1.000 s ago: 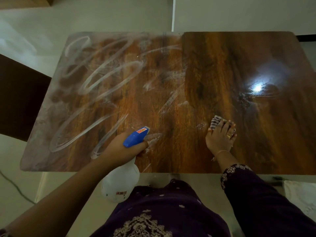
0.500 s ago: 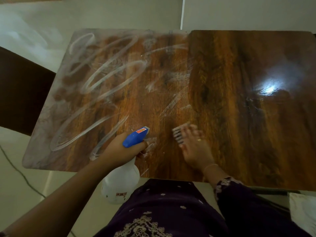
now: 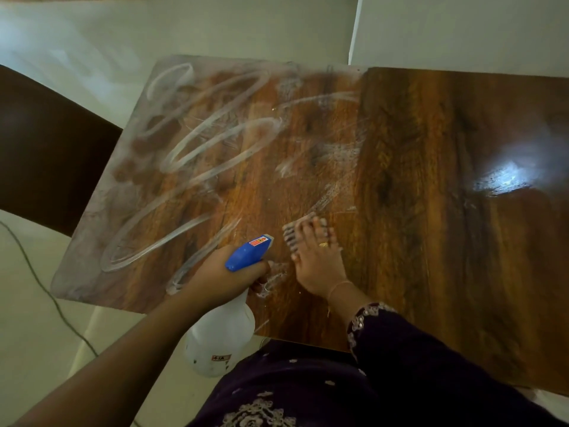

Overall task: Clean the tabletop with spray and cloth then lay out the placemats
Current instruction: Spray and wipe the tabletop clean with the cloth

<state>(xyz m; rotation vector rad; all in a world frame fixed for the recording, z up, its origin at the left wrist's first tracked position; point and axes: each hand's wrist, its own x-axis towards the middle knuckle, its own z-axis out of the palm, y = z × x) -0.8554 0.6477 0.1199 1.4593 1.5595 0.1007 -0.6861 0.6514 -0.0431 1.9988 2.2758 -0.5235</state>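
Note:
A glossy wooden tabletop (image 3: pixel 415 167) fills the view; its left half carries looping whitish smears (image 3: pixel 197 149), its right half looks dark and shiny. My left hand (image 3: pixel 221 272) grips a spray bottle (image 3: pixel 220 340) with a blue trigger head (image 3: pixel 248 252), held over the table's near edge with the nozzle pointing away from me. My right hand (image 3: pixel 317 260) lies flat on the table just right of the nozzle, pressing a small striped cloth (image 3: pixel 292 234) whose edge peeks out beyond the fingers. No placemats are in view.
A dark brown chair back (image 3: pixel 46 149) stands at the table's left side. A thin cable (image 3: pixel 46 291) runs across the pale floor at lower left. A white wall panel (image 3: pixel 462 29) rises behind the table's far right.
My right hand slid the cloth leftward across the near part of the table, from right of centre to beside the spray nozzle. The left hand and bottle stayed put.

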